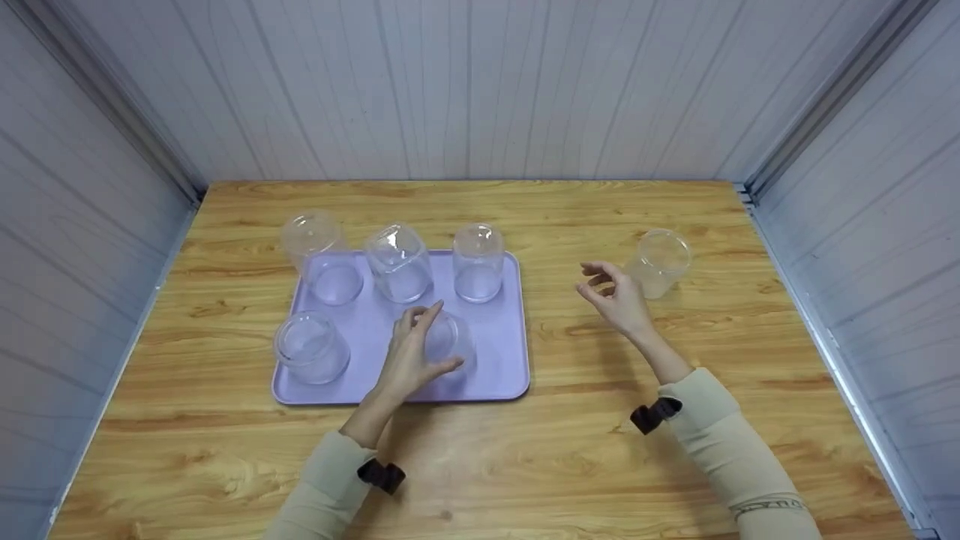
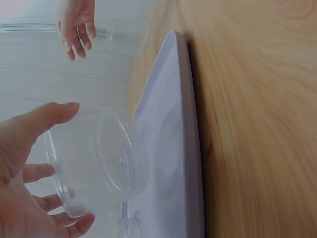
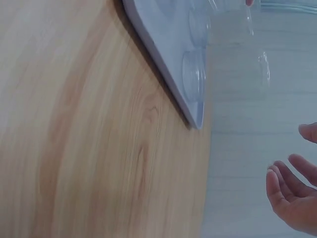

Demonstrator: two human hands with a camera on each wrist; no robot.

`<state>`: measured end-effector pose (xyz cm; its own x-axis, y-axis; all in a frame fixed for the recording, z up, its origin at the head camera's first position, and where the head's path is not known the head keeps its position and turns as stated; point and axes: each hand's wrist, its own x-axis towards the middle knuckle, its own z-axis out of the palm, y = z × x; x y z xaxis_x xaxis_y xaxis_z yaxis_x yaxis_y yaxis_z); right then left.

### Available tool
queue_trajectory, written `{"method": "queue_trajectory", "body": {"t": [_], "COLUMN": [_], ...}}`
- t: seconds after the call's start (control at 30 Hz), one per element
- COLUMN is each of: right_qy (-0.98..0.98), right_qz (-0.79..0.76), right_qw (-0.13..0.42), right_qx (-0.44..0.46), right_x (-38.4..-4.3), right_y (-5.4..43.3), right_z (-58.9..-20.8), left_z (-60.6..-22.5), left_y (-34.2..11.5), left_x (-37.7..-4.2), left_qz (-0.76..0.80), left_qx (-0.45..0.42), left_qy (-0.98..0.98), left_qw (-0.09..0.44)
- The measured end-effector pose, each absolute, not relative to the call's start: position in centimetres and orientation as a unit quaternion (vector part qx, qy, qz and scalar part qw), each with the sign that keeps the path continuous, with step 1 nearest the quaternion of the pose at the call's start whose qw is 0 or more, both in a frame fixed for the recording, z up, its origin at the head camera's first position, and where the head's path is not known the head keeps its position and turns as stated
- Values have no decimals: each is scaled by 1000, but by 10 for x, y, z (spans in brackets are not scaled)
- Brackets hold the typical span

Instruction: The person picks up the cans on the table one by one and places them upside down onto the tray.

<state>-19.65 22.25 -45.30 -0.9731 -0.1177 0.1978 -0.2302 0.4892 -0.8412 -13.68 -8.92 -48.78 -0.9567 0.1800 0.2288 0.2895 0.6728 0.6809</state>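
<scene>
My left hand (image 1: 409, 356) is over the front of a lilac tray (image 1: 499, 382). Its thumb and fingers are spread around the upper part of a clear jar (image 2: 99, 153), and I see no firm grip. This jar stands near the middle of the tray's front. My right hand (image 1: 619, 300) hovers over the wood to the right of the tray, fingers loosely bent and holding nothing. Just beyond it stands a clear, cylindrical cup-like vessel (image 1: 664, 259), partly behind the hand.
Along the tray's back row stand three clear glass vessels: left (image 1: 313, 238), middle (image 1: 397, 259) and right (image 1: 478, 262). A wide-rimmed jar (image 1: 311, 349) is at its front left. The wooden table (image 1: 570, 465) has pale panel walls (image 1: 465, 90) at its back and sides.
</scene>
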Motion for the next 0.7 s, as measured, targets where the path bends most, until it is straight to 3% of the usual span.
{"method": "queue_trajectory", "body": {"t": [0.33, 0.7], "right_qy": [-901, -932], "right_qz": [414, 350], "right_qw": [95, 66], "right_qx": [94, 65], "right_x": [-220, -240], "right_y": [242, 266], "right_z": [-449, -441], "left_z": [-484, -476], "left_y": [-98, -105], "left_x": [-141, -143], "left_qz": [-330, -290], "left_qx": [-123, -117], "left_qy": [-935, -950], "left_qw": [38, 3]}}
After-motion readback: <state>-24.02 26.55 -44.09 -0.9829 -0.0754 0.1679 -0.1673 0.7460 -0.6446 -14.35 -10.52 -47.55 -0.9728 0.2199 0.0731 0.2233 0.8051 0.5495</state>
